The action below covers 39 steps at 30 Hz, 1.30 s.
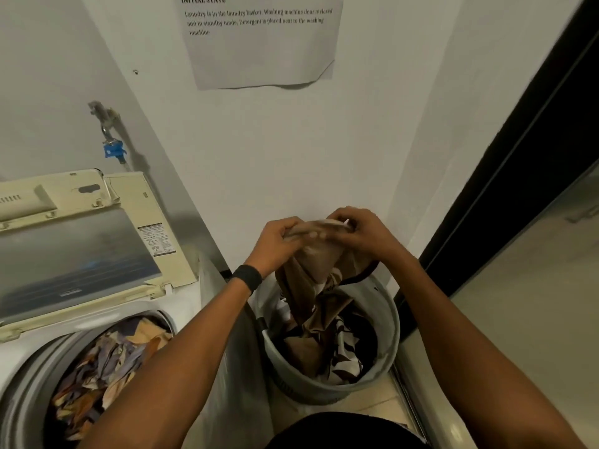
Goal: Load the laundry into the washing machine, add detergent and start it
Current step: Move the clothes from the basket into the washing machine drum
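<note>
Above the grey laundry basket (390,322) at lower centre, the left hand (275,243) and right hand (363,233) are both gripping the bunched top edge of a brown garment (308,273), which is hanging lengthwise straight down, its tail trailing into the basket. At lower left, the washing machine (29,343) is standing open, clothes (103,361) lying in its drum.
</note>
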{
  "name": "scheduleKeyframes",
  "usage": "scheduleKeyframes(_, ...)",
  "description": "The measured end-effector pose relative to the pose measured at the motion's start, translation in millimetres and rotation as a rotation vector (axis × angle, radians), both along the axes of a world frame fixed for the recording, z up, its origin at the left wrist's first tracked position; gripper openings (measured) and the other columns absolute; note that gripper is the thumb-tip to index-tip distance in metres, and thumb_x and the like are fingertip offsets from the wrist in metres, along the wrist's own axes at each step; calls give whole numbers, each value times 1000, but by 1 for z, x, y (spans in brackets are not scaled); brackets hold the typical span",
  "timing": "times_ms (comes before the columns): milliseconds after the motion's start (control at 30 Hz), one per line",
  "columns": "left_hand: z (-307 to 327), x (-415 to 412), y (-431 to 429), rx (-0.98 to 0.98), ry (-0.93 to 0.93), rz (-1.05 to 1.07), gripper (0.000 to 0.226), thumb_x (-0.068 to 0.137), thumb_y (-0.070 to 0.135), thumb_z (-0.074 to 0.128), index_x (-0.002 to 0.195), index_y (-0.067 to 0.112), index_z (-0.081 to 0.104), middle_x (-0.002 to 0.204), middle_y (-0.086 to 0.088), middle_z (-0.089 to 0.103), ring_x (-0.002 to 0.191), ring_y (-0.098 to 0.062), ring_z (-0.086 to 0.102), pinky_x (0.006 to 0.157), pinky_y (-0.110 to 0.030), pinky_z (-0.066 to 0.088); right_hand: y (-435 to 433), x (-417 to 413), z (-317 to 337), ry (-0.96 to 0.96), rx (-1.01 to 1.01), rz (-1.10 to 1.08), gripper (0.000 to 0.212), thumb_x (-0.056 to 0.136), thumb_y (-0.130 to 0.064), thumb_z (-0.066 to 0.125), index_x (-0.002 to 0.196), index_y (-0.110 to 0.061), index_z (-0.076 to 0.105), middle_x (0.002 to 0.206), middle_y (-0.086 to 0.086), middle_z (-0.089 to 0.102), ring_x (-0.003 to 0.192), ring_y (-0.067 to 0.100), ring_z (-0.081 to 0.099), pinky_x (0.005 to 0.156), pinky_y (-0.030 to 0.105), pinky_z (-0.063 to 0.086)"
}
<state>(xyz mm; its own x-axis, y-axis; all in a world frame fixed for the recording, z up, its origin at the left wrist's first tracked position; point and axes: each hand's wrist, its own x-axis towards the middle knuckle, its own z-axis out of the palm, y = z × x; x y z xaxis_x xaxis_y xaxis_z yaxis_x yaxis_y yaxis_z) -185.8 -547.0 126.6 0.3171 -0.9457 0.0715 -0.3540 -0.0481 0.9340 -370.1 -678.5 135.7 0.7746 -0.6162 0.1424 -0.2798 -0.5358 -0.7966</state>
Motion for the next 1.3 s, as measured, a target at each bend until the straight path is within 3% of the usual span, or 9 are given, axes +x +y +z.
scheduleKeyframes(133, -2, 25, 4, -125, 69, 254, 14, 100, 18, 67, 94, 6, 70, 92, -11, 71, 85, -15, 66, 81, -32, 51, -23, -26, -5, 452, -89, 48, 20, 83, -28, 84, 78, -33, 65, 81, -12, 67, 75, 4, 60, 71, 29, 45)
scheduleKeyframes(267, -5, 32, 13, -81, 17, 198, 11, 100, 13, 64, 94, 4, 69, 92, -10, 71, 86, -10, 65, 81, -27, 50, -21, -33, 2, 98, 96, -32, 14, 88, -28, 80, 97, -24, 71, 93, -5, 72, 89, 10, 67, 83, 30, 53)
scheduleKeyframes(433, 2, 6, 4, -113, 66, 134, 14, 102, 15, 62, 100, 6, 71, 96, -6, 73, 93, -20, 68, 83, -30, 54, 8, 6, -26, 216, 337, 42, 87, 73, -52, 88, 145, -41, 42, 136, -2, 52, 120, 18, 58, 100, 39, 55)
scheduleKeyframes(533, 4, 4, 7, -98, 75, 127, 15, 103, 19, 61, 104, 11, 74, 98, 2, 74, 96, -15, 69, 88, -30, 55, 17, 16, -46, 158, 397, -17, 74, 83, -46, 81, 146, -36, 44, 139, 2, 54, 122, 22, 58, 102, 43, 54)
scheduleKeyframes(700, -3, 15, 17, -96, 85, 210, 16, 103, 20, 62, 100, 10, 74, 95, -3, 74, 90, -15, 69, 82, -32, 56, 14, 21, -51, 11, 238, -152, 22, 98, -28, 67, 94, -7, 72, 89, 13, 72, 84, 30, 71, 79, 56, 58)
scheduleKeyframes(867, -14, 28, 18, 14, -258, 153, 7, 93, 28, 63, 95, 25, 70, 90, 0, 67, 83, -17, 62, 78, -44, 54, 9, 27, -30, -87, -55, -265, 12, 97, -21, 68, 102, -16, 78, 92, -3, 74, 81, 10, 67, 80, 34, 58)
scheduleKeyframes(1033, 5, 18, 7, 48, -214, -35, 47, 87, 21, 78, 127, 37, 58, 113, 7, 64, 90, -5, 63, 79, -24, 57, 12, 41, 4, -99, -32, -69, 16, 86, -8, 77, 98, -19, 77, 88, -5, 63, 73, 0, 59, 68, 9, 44)
scheduleKeyframes(1167, 17, 7, -5, -42, -280, 28, 21, 92, 30, 76, 111, 28, 68, 89, 3, 69, 85, -14, 63, 75, -29, 52, 22, 47, 9, -274, 141, -116, 23, 87, -8, 78, 105, -14, 65, 87, -1, 62, 62, 3, 63, 59, 18, 50)
scheduleKeyframes(1300, 22, 9, -4, -40, -331, -47, 12, 92, 30, 75, 103, 28, 72, 90, 7, 71, 81, -11, 62, 74, -31, 49, 33, 42, -15, -345, 312, -164, 28, 94, -35, 71, 114, -20, 58, 107, 6, 67, 90, 24, 72, 81, 47, 62)
